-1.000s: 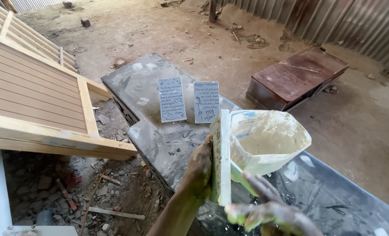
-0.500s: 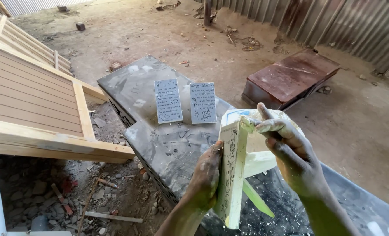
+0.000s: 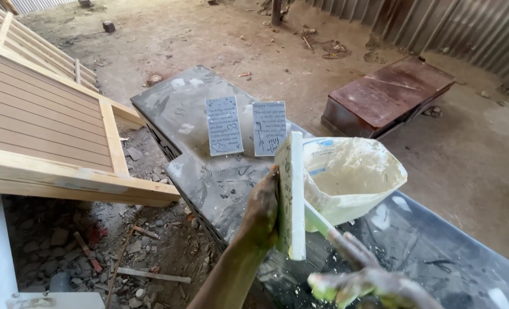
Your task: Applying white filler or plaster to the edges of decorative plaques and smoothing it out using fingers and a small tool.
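Soft, even daylight, faint shadows – sharp centre, slight motion blur at bottom.

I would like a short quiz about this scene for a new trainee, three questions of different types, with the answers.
1. True or false: the left hand holds a pale slab upright on its edge.
2. How many grey plaques lie flat on the dark table?
3. What stands just right of the slab: (a) a paint-smeared white bucket, (b) a hammer, (c) a broom?

Key: 1 true; 2 two; 3 a. The right hand is smeared with paint.
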